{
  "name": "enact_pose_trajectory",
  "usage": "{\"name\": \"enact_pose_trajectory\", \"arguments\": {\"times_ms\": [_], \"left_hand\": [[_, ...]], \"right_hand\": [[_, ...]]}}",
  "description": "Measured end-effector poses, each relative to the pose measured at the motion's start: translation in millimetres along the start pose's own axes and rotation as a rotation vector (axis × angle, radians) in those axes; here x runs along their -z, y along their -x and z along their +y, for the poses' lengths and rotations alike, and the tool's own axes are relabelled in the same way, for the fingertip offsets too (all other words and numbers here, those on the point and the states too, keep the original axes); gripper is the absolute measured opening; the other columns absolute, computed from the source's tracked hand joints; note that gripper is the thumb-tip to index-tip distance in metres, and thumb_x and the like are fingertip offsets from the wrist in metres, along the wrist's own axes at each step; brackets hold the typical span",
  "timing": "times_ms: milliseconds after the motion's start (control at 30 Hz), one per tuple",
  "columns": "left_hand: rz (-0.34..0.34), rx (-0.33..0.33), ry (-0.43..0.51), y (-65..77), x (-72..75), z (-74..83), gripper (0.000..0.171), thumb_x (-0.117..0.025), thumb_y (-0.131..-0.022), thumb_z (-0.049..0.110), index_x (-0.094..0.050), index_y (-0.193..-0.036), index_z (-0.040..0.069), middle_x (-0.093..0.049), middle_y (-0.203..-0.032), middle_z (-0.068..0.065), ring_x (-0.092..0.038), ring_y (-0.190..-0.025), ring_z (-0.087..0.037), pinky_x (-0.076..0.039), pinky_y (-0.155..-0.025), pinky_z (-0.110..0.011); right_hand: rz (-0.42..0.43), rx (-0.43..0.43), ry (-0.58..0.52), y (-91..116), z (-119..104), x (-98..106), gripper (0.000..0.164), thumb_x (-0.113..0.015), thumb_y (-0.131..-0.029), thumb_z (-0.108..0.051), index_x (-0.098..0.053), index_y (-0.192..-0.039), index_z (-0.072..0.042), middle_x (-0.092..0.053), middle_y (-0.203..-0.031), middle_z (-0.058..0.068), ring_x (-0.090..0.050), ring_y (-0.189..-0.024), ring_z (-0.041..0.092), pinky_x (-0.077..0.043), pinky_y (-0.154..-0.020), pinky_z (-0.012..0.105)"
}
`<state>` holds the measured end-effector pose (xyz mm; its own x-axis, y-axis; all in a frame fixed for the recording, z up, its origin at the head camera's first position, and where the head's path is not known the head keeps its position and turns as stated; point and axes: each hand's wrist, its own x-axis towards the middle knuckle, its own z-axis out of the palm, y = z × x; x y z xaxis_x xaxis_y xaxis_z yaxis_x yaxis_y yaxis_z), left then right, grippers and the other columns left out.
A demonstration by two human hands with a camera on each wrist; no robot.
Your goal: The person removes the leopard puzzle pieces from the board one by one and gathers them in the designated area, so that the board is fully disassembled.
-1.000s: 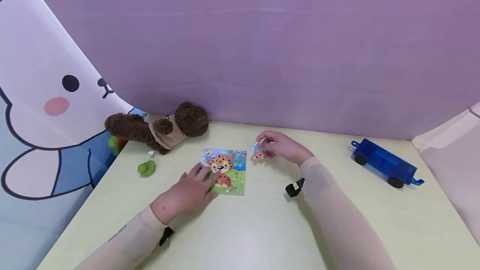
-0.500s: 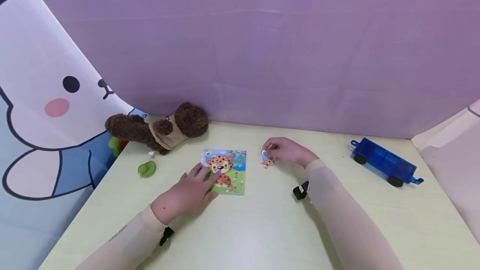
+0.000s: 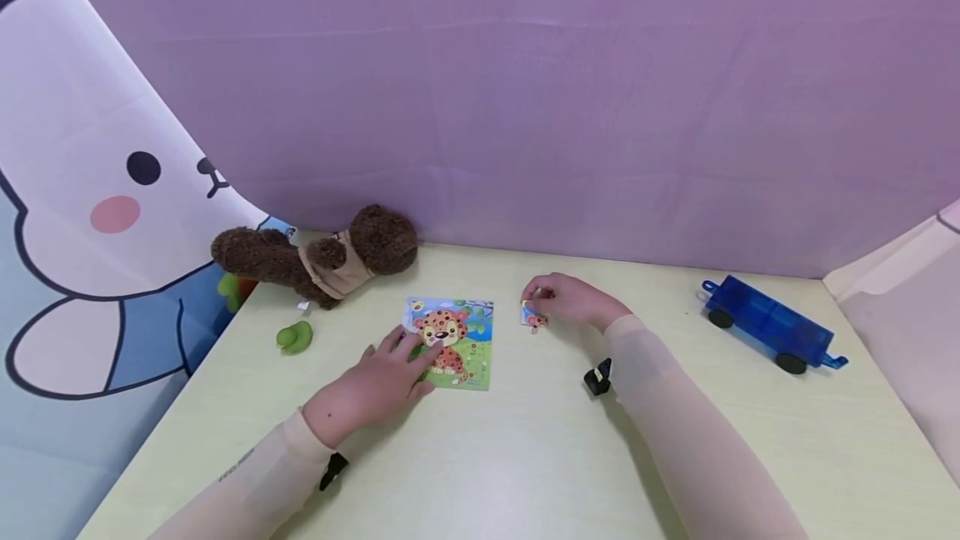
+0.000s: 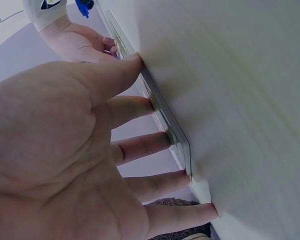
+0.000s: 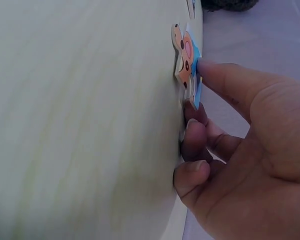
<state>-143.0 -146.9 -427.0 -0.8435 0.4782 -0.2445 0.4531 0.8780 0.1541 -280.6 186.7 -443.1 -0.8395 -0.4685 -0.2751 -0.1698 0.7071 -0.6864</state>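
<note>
A leopard picture puzzle [image 3: 480,348] lies flat on the table. My left hand [image 3: 375,390] rests on its left part with fingers spread. In the left wrist view, the left thumb and several fingers touch the puzzle's thin edge [image 4: 176,131], and the little finger reaches the tabletop. Right of the puzzle, my right hand [image 3: 573,300] pinches a small puzzle piece [image 3: 533,320] printed blue and orange with part of a leopard face. In the right wrist view, the thumb presses the piece [image 5: 186,67], which sits at or just above the table; its far side is hidden.
A brown plush toy [image 3: 341,261] lies at the back left, with a small green object [image 3: 293,337] in front of it. At the right stands a blue toy wagon [image 3: 772,323] on black wheels. A purple curtain [image 3: 525,107] hangs behind the table [image 3: 487,473].
Over the last second my right hand has moved slightly right and toward me with the puzzle piece, which now looks lower and flatter. My left hand has stayed on the puzzle.
</note>
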Motion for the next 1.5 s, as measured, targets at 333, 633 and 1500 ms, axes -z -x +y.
{"name": "enact_pose_trajectory", "arguments": {"times_ms": [333,633,1500], "left_hand": [[-0.012,0.025,0.016,-0.6,-3.5,-1.2,0.059,-0.053,-0.113,0.039,-0.040,-0.166,0.017,-0.037,-0.167,-0.020,-0.030,-0.158,-0.056,-0.039,-0.116,-0.081],[-0.016,0.022,0.015,-0.6,-3.5,-1.9,0.060,-0.053,-0.113,0.039,-0.039,-0.167,0.018,-0.036,-0.167,-0.019,-0.029,-0.158,-0.055,-0.039,-0.117,-0.081],[-0.031,0.031,0.015,-1.3,2.4,2.0,0.061,-0.054,-0.112,0.041,-0.039,-0.167,0.018,-0.036,-0.167,-0.018,-0.029,-0.159,-0.054,-0.040,-0.117,-0.080]], "right_hand": [[-0.008,0.033,0.008,-2.6,3.0,-1.3,0.020,-0.061,-0.109,-0.023,-0.071,-0.126,-0.021,-0.073,-0.114,0.000,-0.062,-0.106,0.020,-0.050,-0.102,0.043],[-0.004,0.029,0.022,-2.9,1.0,-0.4,0.020,-0.059,-0.111,-0.026,-0.070,-0.127,-0.024,-0.073,-0.117,0.000,-0.063,-0.108,0.021,-0.051,-0.104,0.045],[0.031,0.054,-0.125,-22.7,-67.3,-28.1,0.032,-0.065,-0.108,-0.032,-0.064,-0.138,-0.020,-0.065,-0.116,0.008,-0.068,-0.089,0.028,-0.060,-0.076,0.039]]}}
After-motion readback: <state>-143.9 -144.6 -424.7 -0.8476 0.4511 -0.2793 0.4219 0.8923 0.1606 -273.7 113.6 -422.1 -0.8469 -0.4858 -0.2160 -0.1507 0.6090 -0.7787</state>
